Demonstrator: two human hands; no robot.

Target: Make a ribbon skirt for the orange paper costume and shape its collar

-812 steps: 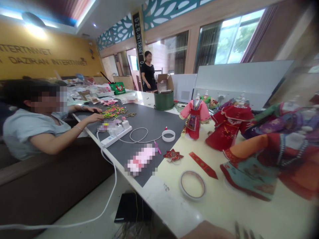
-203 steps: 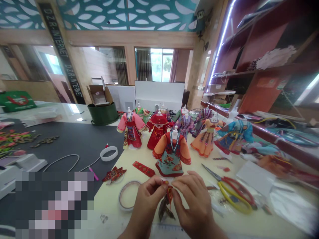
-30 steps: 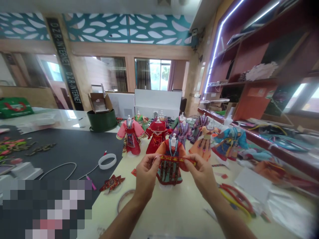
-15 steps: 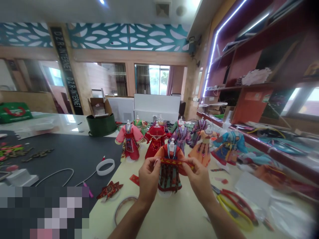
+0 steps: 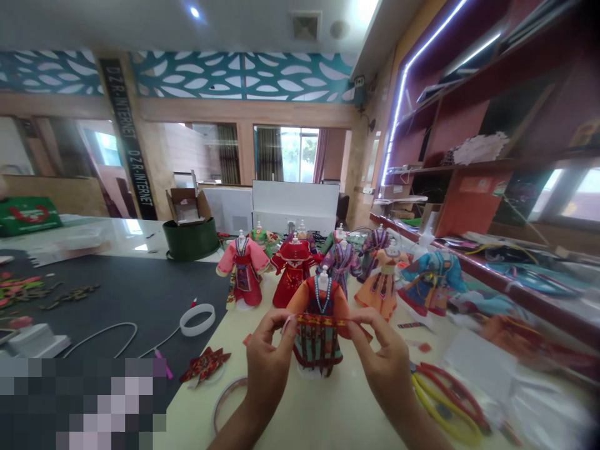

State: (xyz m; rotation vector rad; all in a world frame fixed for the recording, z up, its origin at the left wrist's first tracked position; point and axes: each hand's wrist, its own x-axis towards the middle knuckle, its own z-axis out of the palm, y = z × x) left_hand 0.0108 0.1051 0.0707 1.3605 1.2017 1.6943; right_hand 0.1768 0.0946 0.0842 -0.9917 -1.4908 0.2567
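A small doll dress (image 5: 319, 350) with orange sleeves and a striped green skirt stands on a white mannequin in front of me. Across its waist runs a narrow red and yellow patterned ribbon (image 5: 320, 321). My left hand (image 5: 269, 350) pinches the ribbon's left end between thumb and fingers. On the other side my right hand (image 5: 382, 347) pinches the right end, so the strip is stretched level between them. Both hands are beside the dress; whether the ribbon touches the cloth is hard to tell.
Behind stand several dressed mannequins, among them a pink dress (image 5: 242, 269), a red dress (image 5: 294, 272) and a blue dress (image 5: 431, 281). Red and yellow handled pliers (image 5: 450, 400) lie at right. A tape roll (image 5: 220, 400) and red fabric flower (image 5: 206, 365) lie at left.
Both hands have moved slightly lower and farther apart, pulling the ribbon out longer. It has gone from the dress's chest down to its waist.
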